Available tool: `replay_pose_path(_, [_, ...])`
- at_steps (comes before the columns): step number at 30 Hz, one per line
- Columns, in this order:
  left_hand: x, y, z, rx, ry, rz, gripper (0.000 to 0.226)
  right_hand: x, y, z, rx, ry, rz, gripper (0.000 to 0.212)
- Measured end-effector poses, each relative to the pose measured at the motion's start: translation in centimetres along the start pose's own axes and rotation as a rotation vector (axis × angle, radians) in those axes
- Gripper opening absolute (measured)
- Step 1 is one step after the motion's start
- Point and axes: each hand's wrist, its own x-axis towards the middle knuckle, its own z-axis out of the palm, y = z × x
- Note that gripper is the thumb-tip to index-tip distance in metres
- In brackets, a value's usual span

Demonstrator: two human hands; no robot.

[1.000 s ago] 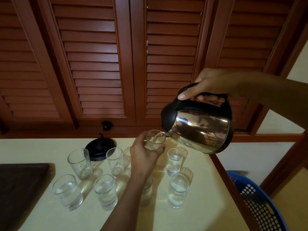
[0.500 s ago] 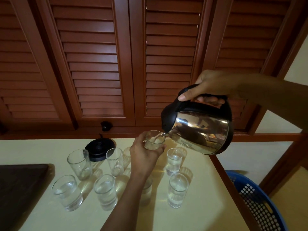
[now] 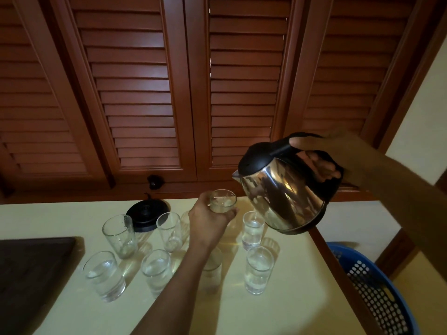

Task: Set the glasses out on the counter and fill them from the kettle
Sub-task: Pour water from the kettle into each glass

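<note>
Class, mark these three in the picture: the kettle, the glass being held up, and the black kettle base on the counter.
kettle (image 3: 283, 199): head view, on its shiny steel body.
held glass (image 3: 222, 203): head view, on its clear wall below the rim.
kettle base (image 3: 145, 215): head view, on its black top face.

Closed wooden louvred shutters are filling the upper view, with a small black knob sitting on the rail beneath them. A round black power base is standing just below that knob. A dark board is lying at the left edge. A blue perforated basket is standing lower right, beneath a cream wall.
</note>
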Motion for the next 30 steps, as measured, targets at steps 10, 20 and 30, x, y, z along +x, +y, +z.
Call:
replay_pose_path(10, [1.4,0.6,-2.1,0.295,-0.232,-0.092,0.065,-3.3,5.1,2.5,0.305,0.239,-0.117,0.038])
replay_pose_path(20, [2.6,-0.9,-2.1,0.414,-0.367,-0.209,0.071,-2.4,7.1,3.0,0.389,0.266,-0.139,0.043])
replay_pose_path(30, [2.8,-0.3,-4.3,0.451,-0.448,-0.074,0.086,0.1,7.3,5.0,0.403,0.175,-0.125,0.054])
